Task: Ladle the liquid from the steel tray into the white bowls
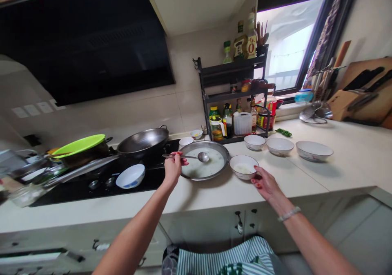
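Note:
My left hand point(173, 168) is closed round the handle of a metal ladle point(203, 157). The ladle's bowl hangs over a wide steel basin point(227, 160) of whitish soup with small dark bits. To the basin's right, my right hand point(266, 183) pinches the rim of a white bowl point(244, 174), thumb on top and fingers at its side. A little pale liquid shows inside that bowl. Behind it to the right stand a small white bowl point(255, 143), a middle-sized one point(279, 147) and a wider one point(314, 151).
On the black stove point(101, 185) at left are a wok point(142, 142), a pot under a green basin point(82, 145) and a blue-patterned white bowl point(130, 176). A black rack point(232, 98) of bottles stands behind. Green leaves point(284, 132) and a knife block point(346, 103) lie right.

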A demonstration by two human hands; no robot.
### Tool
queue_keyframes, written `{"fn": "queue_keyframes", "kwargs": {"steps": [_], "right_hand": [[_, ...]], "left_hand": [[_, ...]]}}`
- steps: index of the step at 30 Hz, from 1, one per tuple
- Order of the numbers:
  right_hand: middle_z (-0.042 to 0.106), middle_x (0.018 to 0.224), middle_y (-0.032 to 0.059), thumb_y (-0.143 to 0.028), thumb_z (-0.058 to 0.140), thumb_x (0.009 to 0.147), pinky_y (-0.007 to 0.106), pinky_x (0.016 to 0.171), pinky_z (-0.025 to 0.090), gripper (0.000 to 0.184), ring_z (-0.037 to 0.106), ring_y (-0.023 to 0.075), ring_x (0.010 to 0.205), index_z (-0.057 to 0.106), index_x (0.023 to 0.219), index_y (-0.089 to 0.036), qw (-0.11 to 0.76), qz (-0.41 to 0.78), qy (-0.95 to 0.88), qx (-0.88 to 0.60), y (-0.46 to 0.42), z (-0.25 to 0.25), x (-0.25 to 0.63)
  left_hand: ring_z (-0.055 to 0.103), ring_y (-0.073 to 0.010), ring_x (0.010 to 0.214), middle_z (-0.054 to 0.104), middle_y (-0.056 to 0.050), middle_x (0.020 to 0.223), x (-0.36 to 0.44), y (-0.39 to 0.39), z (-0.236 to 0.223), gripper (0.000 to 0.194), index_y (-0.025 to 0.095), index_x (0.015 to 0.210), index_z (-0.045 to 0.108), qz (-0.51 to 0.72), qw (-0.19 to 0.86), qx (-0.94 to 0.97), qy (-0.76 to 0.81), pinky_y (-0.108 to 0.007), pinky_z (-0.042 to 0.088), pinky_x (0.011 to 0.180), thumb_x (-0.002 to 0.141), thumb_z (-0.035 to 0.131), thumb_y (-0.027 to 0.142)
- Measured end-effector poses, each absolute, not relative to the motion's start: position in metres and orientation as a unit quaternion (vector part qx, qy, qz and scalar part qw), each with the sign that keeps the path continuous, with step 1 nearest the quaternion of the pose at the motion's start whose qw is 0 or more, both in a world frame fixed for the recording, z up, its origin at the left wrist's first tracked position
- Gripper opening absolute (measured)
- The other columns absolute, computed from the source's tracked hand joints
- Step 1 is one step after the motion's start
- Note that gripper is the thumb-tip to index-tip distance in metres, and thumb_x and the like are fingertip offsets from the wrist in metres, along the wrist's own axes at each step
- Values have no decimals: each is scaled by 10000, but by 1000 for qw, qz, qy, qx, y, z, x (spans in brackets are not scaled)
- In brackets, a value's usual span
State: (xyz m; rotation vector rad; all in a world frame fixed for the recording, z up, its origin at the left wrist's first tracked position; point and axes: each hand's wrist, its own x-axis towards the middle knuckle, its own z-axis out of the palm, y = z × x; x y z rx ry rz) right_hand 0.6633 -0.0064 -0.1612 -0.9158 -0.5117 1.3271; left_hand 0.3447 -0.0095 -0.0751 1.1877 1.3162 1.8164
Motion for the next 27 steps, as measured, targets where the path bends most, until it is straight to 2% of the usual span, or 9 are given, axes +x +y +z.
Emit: {"fn": "queue_keyframes", "kwargs": {"steps": [6,12,20,27], "right_hand": [[556,573,13,-281,773,578,134,272,225,311,463,80,405,583,795,-165,666,580,-223,-413,-6,-163,663],[551,582,2,-275,789,558,130,271,228,340,465,73,395,578,801,-166,664,587,-225,-405,-8,-161,663],[552,544,1,-292,783,549,130,271,234,325,457,73,391,588,777,-168,666,577,-229,-414,-10,-159,661],[567,549,13,-288,784,545,127,271,222,327,463,75,390,589,775,-161,665,577,-228,-415,-8,-161,662]], "left_hand": [[639,-161,471,621,-16,556,328,-8,-92,140,139,812,626,621,232,518,542,-223,500,461,822,552,258],[643,-167,474,624,-17,560,327,-6,-91,168,133,825,616,632,261,495,537,-251,521,487,845,503,257],[607,-117,450,602,-14,572,326,-4,-80,131,108,706,584,689,339,346,539,-229,524,486,797,505,160],[583,-97,433,599,-29,599,331,-4,-72,133,99,668,571,706,352,318,526,-220,522,452,778,499,111]]}}
